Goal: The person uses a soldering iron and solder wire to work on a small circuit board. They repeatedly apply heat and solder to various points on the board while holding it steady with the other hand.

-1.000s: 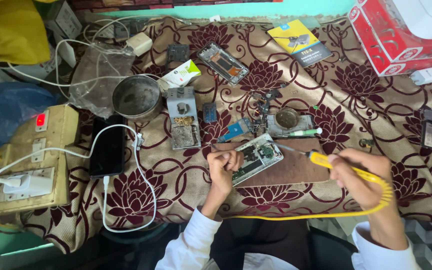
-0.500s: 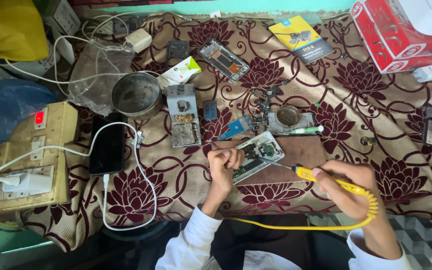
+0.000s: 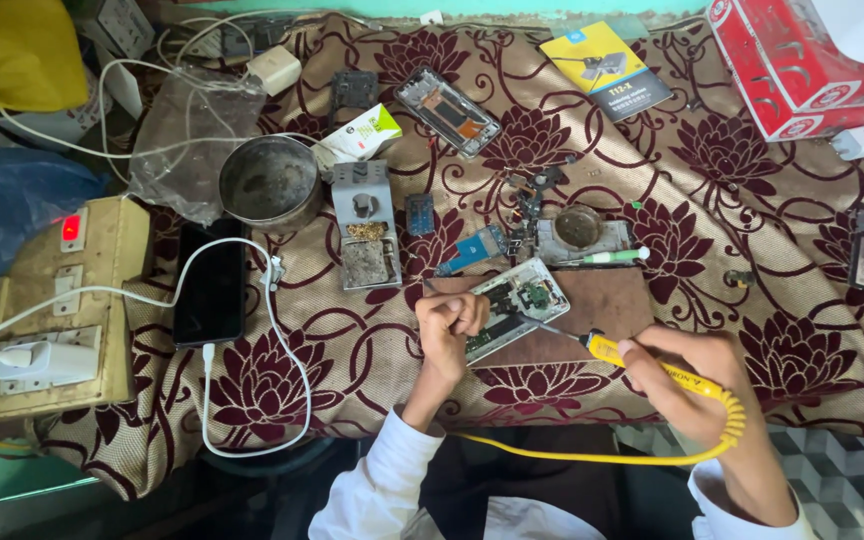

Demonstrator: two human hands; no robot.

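Bare cloth (image 3: 752, 300) is lying open right of the opened phone (image 3: 514, 305); a metal holder (image 3: 365, 225) and round tin (image 3: 580, 228) are crowding behind it.

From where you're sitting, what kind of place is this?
Most likely a small phone repair bench. The right hand holds a yellow soldering iron to an opened phone steadied by the left hand, and another opened phone lies on the patterned cloth.

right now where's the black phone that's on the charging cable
In the head view the black phone lies face up on the left of the patterned cloth, between the beige switch box and the round metal bowl, well left of the left hand.
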